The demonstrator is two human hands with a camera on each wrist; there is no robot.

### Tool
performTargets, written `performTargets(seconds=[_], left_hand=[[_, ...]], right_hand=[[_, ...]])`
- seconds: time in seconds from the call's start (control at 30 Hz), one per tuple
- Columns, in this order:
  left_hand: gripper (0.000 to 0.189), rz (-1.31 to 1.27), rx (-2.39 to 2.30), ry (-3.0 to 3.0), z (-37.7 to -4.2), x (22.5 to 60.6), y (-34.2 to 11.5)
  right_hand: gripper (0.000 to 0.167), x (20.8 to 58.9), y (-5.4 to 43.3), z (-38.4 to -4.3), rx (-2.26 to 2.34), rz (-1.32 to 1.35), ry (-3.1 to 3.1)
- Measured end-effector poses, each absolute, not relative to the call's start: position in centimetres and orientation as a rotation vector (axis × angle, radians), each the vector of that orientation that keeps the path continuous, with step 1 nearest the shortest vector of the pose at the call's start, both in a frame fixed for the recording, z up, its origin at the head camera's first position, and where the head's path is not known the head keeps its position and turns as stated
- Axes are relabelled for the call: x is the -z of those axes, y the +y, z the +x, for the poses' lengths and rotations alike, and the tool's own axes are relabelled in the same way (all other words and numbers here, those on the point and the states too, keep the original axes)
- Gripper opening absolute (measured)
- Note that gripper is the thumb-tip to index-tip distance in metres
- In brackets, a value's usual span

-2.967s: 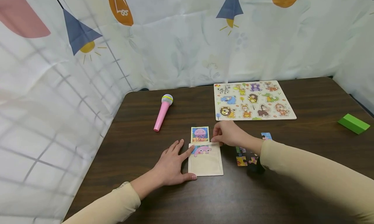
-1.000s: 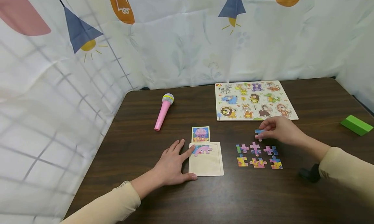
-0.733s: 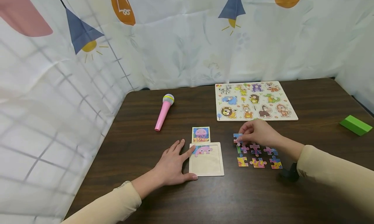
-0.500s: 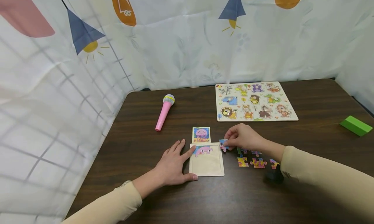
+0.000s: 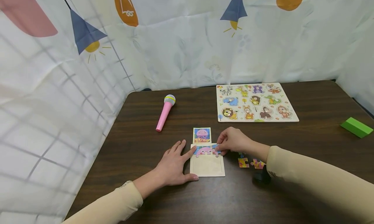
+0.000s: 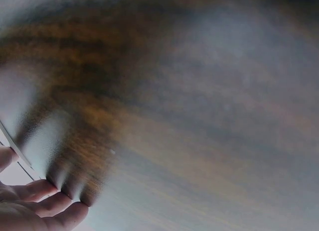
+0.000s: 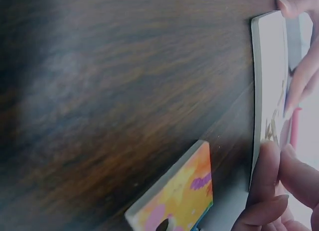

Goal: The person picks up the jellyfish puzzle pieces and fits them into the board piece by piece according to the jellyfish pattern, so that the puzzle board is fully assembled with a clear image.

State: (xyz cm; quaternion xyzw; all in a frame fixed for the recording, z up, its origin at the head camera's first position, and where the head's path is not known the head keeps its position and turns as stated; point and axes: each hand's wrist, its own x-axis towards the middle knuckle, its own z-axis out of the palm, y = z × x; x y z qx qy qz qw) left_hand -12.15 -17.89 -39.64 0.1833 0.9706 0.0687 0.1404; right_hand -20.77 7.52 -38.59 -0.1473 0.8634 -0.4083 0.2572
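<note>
My right hand point(image 5: 235, 141) pinches a jigsaw piece point(image 5: 216, 152) between thumb and fingertips at the top right corner of a pale puzzle tray point(image 5: 207, 168). Beside it, pink-and-blue pieces point(image 5: 203, 150) line the tray's top row. My left hand point(image 5: 172, 167) lies spread at the tray's left side, its index fingertip at the top left piece and its thumb near the lower left corner. In the right wrist view, right fingertips point(image 7: 269, 156) meet at the tray's edge. Loose yellow-and-pink pieces point(image 5: 243, 162) lie right of the tray, others hidden under my right forearm.
A jellyfish picture card point(image 5: 202, 135) lies just behind the tray. Farther back are a pink toy microphone point(image 5: 165, 113) on the left and an animal puzzle board point(image 5: 257, 103) on the right. A green block point(image 5: 356, 127) sits near the table's right edge.
My right hand has gone to the loose pieces, picked up a blue-and-pink one, and carried it left to the tray's top right corner. My left hand has stayed in place.
</note>
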Motion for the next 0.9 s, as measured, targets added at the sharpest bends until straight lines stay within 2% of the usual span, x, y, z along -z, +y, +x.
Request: performTargets(seconds=[0.6,0.9], left_hand=[[0.098,0.52,-0.209,2.787,-12.1,39.6,-17.9],[0.098,0.521,-0.195,2.791,-12.2,39.6,-17.9]], right_hand=[[0.02,37.5,6.0,-21.8,0.897,-0.314,2.297],[0.017,37.5,6.1,-22.3,0.916,-0.283,2.208]])
